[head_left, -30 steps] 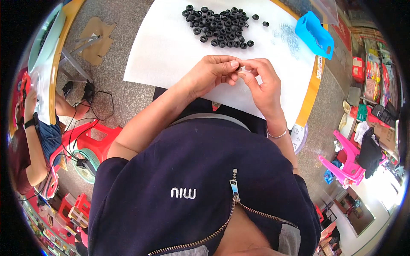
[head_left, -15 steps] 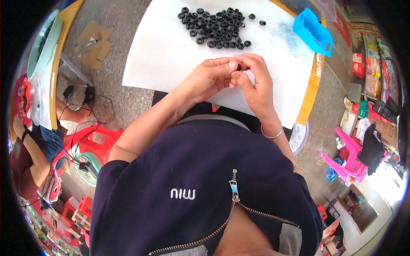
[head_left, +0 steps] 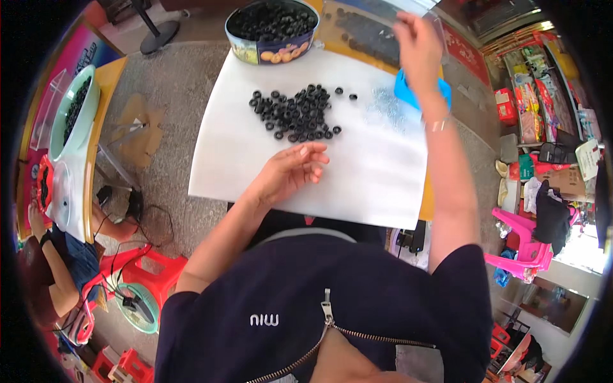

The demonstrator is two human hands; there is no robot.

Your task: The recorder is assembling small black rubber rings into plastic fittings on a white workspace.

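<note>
Several small black rings (head_left: 297, 112) lie in a loose pile on the white sheet that covers the table. Just on the near side of the pile hovers my left hand (head_left: 290, 171), its fingers loosely bent and apart, with nothing visible in them. My right hand (head_left: 420, 57) is stretched out to the far right, fingers extended above the near right edge of a clear plastic box (head_left: 357, 35) with dark pieces in it. Nothing can be made out in that hand. Beneath its wrist sits a blue plastic basket (head_left: 406, 92), partly hidden by the arm.
A round printed tin (head_left: 271, 52) full of black pieces stands at the far edge. Tiny bluish bits (head_left: 383, 112) are scattered beside the basket. On the left, another person's arm (head_left: 57, 274) is near a table with a pale green basin (head_left: 80, 115). A pink stool (head_left: 527, 246) stands right.
My hands have come apart from around a small black piece. The right one has reached far and right to the clear box. The view has shifted, bringing the tin and box into sight.
</note>
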